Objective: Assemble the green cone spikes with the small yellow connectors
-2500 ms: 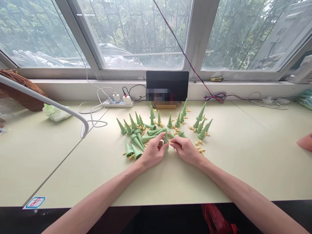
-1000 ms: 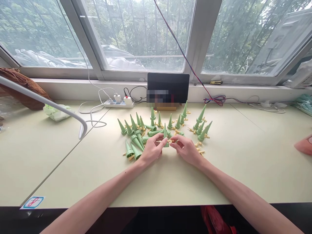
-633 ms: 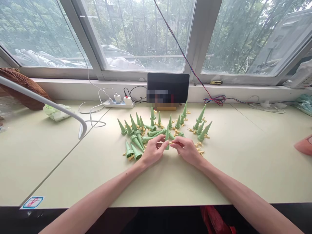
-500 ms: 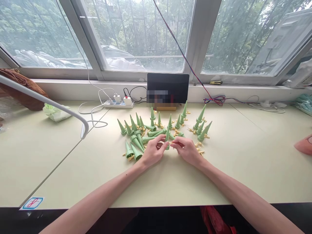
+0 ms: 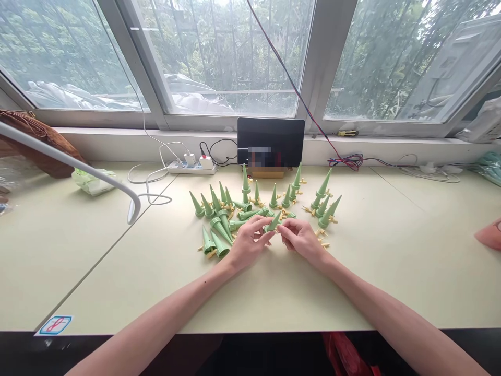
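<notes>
1. So the left hand (image 5: 250,243) has a green cone (image 5: 273,222) pinched between thumb and fingers, held over the near edge of the pile, tip leaning up and to the right.
2. Right hand (image 5: 299,237) is right up against that cone, thumb and fingertips bunched at its side. Can't tell if there's anything tucked between them, the fingers cover it.
3. Behind the hands there's a whole spread of green cones: upright cones (image 5: 329,213) at the back and off to the right, plus a bunch of lying cones (image 5: 221,231) mostly toward the left. Lots have yellow stubs poking out of the sides.
4. A few loose yellow fittings (image 5: 321,233) sit on the table (image 5: 297,292) just beyond the right hand.
5. Further back, a black screen (image 5: 270,138) leans on a wooden stand (image 5: 267,173), with a white power strip (image 5: 188,168) to its left, plugs in.
</notes>
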### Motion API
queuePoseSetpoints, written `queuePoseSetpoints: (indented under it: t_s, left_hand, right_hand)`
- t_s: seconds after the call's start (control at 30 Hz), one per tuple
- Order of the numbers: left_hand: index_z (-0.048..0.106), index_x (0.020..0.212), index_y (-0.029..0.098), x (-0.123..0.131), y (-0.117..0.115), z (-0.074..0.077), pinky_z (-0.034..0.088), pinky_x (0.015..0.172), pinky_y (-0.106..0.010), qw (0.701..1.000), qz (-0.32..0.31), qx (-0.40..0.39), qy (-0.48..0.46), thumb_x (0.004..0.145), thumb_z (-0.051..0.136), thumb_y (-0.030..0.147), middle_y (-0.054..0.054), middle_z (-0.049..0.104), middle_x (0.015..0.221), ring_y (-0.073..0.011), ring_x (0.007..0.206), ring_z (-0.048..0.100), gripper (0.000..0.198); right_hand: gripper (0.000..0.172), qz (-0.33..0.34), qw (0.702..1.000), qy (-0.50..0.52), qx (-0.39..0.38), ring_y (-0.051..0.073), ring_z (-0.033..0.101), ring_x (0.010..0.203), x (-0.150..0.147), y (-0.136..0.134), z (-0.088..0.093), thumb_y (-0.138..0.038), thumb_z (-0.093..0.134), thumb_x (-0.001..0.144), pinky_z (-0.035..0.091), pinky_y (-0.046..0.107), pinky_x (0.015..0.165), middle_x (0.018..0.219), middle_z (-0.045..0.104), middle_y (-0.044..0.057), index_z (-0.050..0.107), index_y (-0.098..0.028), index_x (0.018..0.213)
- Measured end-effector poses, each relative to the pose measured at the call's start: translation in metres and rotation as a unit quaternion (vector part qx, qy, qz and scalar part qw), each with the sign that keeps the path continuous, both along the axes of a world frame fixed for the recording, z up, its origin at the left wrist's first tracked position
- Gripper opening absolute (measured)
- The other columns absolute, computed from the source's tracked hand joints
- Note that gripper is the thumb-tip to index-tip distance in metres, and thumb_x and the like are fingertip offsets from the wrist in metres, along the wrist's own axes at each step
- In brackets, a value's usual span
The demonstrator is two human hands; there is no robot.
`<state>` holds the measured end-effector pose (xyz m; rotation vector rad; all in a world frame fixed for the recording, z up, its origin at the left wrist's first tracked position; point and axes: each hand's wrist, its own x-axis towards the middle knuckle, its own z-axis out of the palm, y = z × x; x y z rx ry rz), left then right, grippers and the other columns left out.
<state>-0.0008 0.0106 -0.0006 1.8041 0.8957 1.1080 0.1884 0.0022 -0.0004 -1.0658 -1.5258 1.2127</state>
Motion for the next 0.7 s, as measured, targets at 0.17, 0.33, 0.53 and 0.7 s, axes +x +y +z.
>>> queuePoseSetpoints:
  t_s: [0.17,0.33,0.53,0.7]
  left_hand:
    - [0.072,0.117,0.023,0.001,-0.002,0.000,0.066,0.065,-0.028,1.000,0.016,0.016,0.006,0.091,0.065,0.032,-0.005,0.060,0.107,-0.0084,0.069,0.058,0.028]
    - [0.067,0.120,0.025,0.002,-0.005,0.004,0.062,0.054,-0.024,0.998,0.042,-0.001,0.036,0.091,0.065,0.038,-0.006,0.059,0.116,-0.0123,0.076,0.063,0.032]
    - [0.056,0.109,0.020,0.002,-0.005,0.009,0.055,0.043,-0.023,0.994,0.074,-0.078,-0.007,0.089,0.066,0.044,-0.006,0.062,0.105,-0.0102,0.059,0.062,0.033]
    - [0.055,0.072,0.017,0.003,-0.006,0.015,0.036,0.035,-0.021,0.990,0.048,-0.132,0.003,0.095,0.052,0.056,0.003,0.054,0.054,-0.0072,0.033,0.045,0.045]
  right_hand:
    - [0.037,0.022,0.998,0.034,-0.044,0.009,0.037,0.035,0.001,0.003,-0.002,-0.050,0.061,0.092,0.029,0.023,0.038,0.044,0.049,-0.006,0.057,-0.019,0.072]
    - [0.036,-0.019,1.000,-0.009,0.011,0.010,0.040,0.040,0.000,0.000,0.000,-0.048,0.060,0.093,0.035,0.024,0.043,0.046,0.048,-0.005,0.063,-0.018,0.076]
    - [0.034,-0.094,0.988,-0.060,0.108,0.012,0.045,0.047,0.001,0.000,0.000,-0.047,0.060,0.094,0.038,0.026,0.047,0.056,0.051,-0.002,0.065,-0.017,0.079]
    - [0.030,-0.087,0.978,-0.089,0.168,0.012,0.047,0.050,0.001,0.000,-0.001,-0.042,0.057,0.097,0.040,0.026,0.050,0.065,0.056,0.000,0.064,-0.018,0.080]
